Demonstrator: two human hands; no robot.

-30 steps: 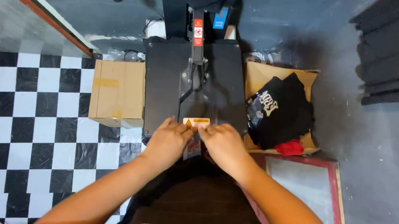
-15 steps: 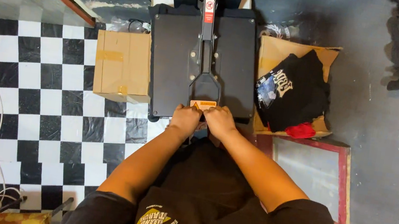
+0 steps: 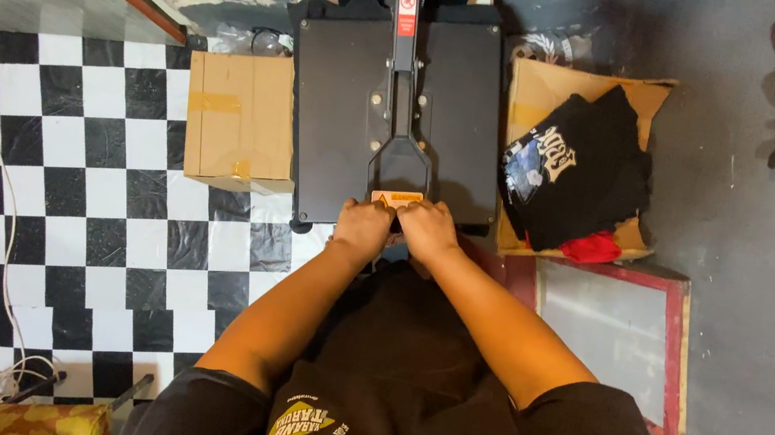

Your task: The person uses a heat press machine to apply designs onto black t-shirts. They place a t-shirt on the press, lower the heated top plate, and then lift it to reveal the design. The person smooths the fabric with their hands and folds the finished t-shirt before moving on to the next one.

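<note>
press handle's (image 3: 398, 174) grip end hidden — both hands (image 3: 396, 229) cover it

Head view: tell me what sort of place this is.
Probably a small garment-printing workshop. Both hands, left hand and right hand, grip the handle of a flat heat press; folded printed black shirts sit in a cardboard box; a red-framed printing screen lies nearby.

The view has swung to look straight down, so more checkered floor (image 3: 106, 208) shows at 9 o'clock. Both hands, the left hand (image 3: 362, 227) and right hand (image 3: 426, 229), have drawn closer together on the press handle (image 3: 401, 164), which now lies lower over the black press plate (image 3: 342, 110).
</note>
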